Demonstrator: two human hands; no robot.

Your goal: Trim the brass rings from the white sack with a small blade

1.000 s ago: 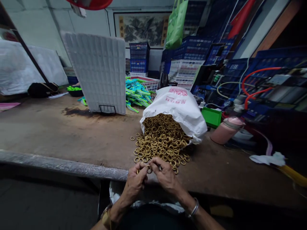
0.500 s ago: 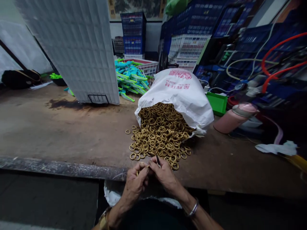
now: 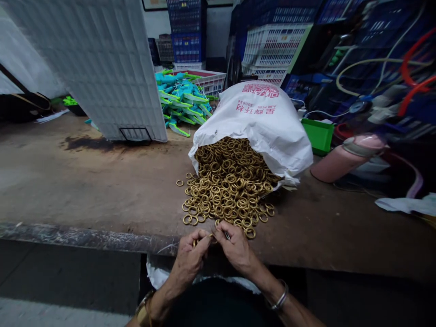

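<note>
My left hand point(image 3: 192, 252) is closed with brass-coloured rings point(image 3: 195, 243) in its curled fingers. At its fingertips, one ring sits against the tips of my right hand point(image 3: 236, 250). That hand is closed too, around a small slim tool point(image 3: 227, 235) of which only a short piece shows between thumb and forefinger; its kind I cannot make out. Just beyond both hands, a heap of rings point(image 3: 225, 195) spills from the mouth of a white woven sack point(image 3: 259, 122) with red print, lying on its side on the wooden table point(image 3: 102, 190).
A tall pale ribbed panel point(image 3: 112, 72) stands at the left in a wire stand. Behind it lie turquoise and lime plastic pieces point(image 3: 185, 100). A pink bottle point(image 3: 347, 156) and a green tray point(image 3: 318, 135) are to the right. Stacked crates point(image 3: 275, 45) line the back.
My view has shifted slightly, so the sack and panel appear a little higher. My hands stay together at the table edge; the dark tip above my right fingers no longer sticks up.
</note>
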